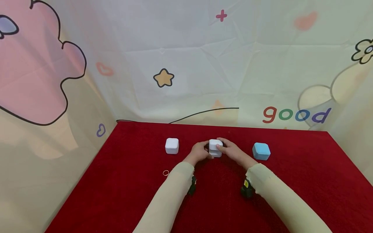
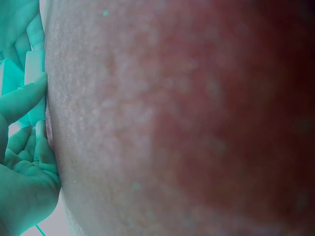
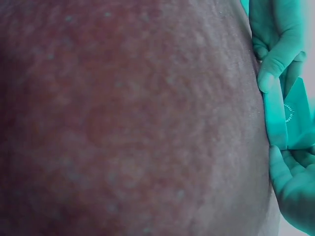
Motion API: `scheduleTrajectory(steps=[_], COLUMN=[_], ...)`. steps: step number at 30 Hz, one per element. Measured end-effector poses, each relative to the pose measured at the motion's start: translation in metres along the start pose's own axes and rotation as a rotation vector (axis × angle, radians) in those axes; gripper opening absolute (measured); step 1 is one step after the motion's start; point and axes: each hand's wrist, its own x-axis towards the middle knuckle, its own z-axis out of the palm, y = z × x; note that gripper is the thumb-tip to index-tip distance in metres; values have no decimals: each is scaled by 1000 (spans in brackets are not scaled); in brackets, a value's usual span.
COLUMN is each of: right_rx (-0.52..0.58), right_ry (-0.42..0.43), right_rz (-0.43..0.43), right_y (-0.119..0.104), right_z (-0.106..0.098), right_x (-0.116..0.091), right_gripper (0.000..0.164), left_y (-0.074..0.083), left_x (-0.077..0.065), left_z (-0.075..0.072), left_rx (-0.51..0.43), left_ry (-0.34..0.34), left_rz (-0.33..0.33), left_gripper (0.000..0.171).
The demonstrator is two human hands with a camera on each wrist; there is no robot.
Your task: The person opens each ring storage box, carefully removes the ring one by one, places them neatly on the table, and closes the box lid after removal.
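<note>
Both hands hold a small white box [image 1: 215,144] with rounded corners, near the middle back of the red table. My left hand [image 1: 200,151] grips its left side, the fingers partly hidden behind it. On the right side my right hand [image 1: 231,150] pinches it, thumb across the front. A step between upper and lower parts suggests a lid standing ajar. Teal-tinted in the right wrist view, the box [image 3: 275,115] shows an open side with a beaded ring shape inside. In the left wrist view only a sliver of the box [image 2: 34,69] appears beside fingers.
Left of the hands stands another white box [image 1: 172,146], and a light blue box [image 1: 261,151] is at the right. A thin pale ring [image 1: 165,172] lies beside the left sleeve. A printed curtain [image 1: 186,64] hangs behind the red cloth [image 1: 131,181]. Close blurred surfaces fill most of both wrist views.
</note>
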Motion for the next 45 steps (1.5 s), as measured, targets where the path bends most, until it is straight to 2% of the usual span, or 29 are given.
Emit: scheduleTrajectory(steps=[8,14,22,33,45], right_rx=[45,48,71,79,84], right_ry=[-24,-28,-31,-17,-21], right_rz=[0,14,15,48,69], right_y=[1,-2,-4,-5,-4], right_z=[-3,-5,-8,-4,-7], right_x=[2,4,6,5,11], right_gripper=[58,57,54,53,54], left_y=[-2,-1,2,-1,0], left_x=[2,1,-2,-2,-2], left_z=[-2,-2,-2,-1,-2], left_rx=[-12,-36,-6,-19,-15], left_ry=[-25,-15,2,-19,-18], left_rz=[11,-1,7,-15,-1], left_gripper=[72,74,74,72,71])
